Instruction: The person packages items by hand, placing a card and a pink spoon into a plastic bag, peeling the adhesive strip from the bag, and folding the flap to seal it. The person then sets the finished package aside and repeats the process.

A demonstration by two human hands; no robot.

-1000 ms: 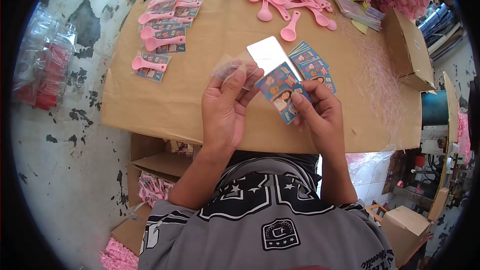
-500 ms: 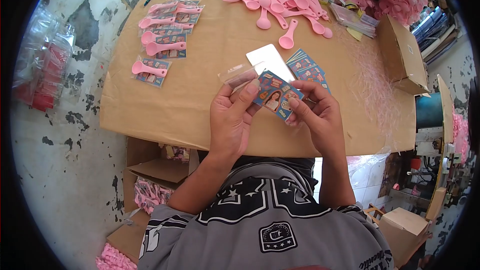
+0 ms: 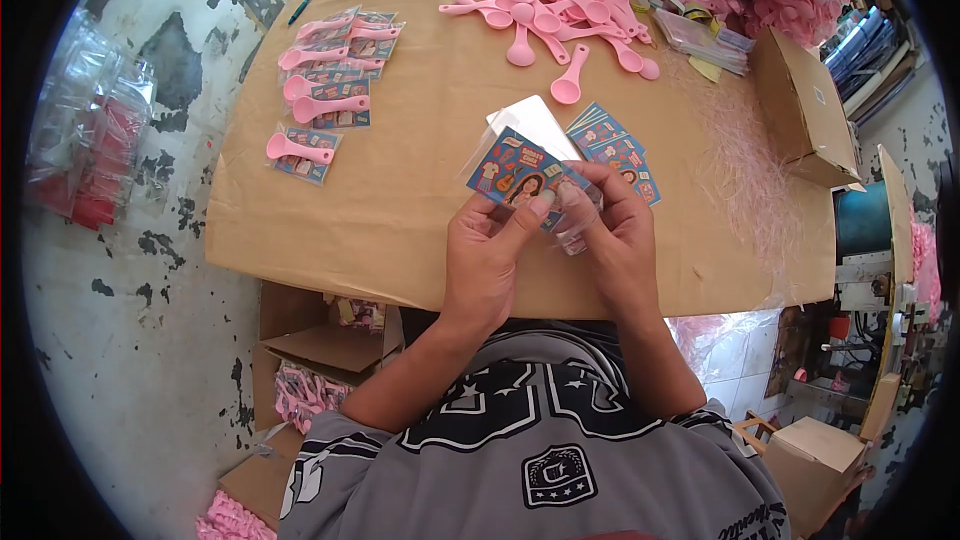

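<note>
A blue printed card (image 3: 505,165) is held over the table in front of me, its face up. My left hand (image 3: 482,260) pinches its lower edge, thumb on top. My right hand (image 3: 620,240) closes on the card's right end, along with a clear plastic bag (image 3: 572,240) that shows below the thumbs. Transparent film also sticks out past the card's left edge. Just beyond the hands lie a shiny white flat stack (image 3: 530,120) and a fan of matching blue cards (image 3: 618,152). The fingers beneath the card are hidden.
Loose pink measuring spoons (image 3: 540,0) are heaped at the back. On the left lie bagged cards with spoons (image 3: 302,147). A cardboard box (image 3: 800,105), clear bags (image 3: 700,40) and plastic strands (image 3: 745,150) are on the right. A pen (image 3: 306,3) lies at the far left.
The card has moved left and now spans both hands with the clear bag around it. My right hand has come left toward the left hand, thumbs now close together.
</note>
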